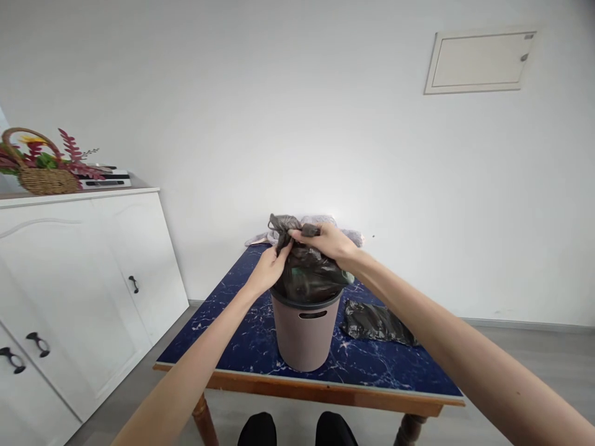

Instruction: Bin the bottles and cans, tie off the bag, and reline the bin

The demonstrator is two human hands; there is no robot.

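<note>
A black plastic garbage bag bulges above the rim of a pinkish-grey trash bin, its lower part hidden inside. Its gathered top is pinched by my left hand on the left side. From the right, my right hand grips the twisted bag top, with one end sticking up between thumb and fingers. Both hands are close together over the bin, fingers closed on the plastic. A loop of the bag stands out to the left of them.
The bin stands on a table with a blue marbled top. Another black plastic bag lies flat to its right. Greyish cloths lie at the back by the wall. A white cabinet with a flower basket stands left.
</note>
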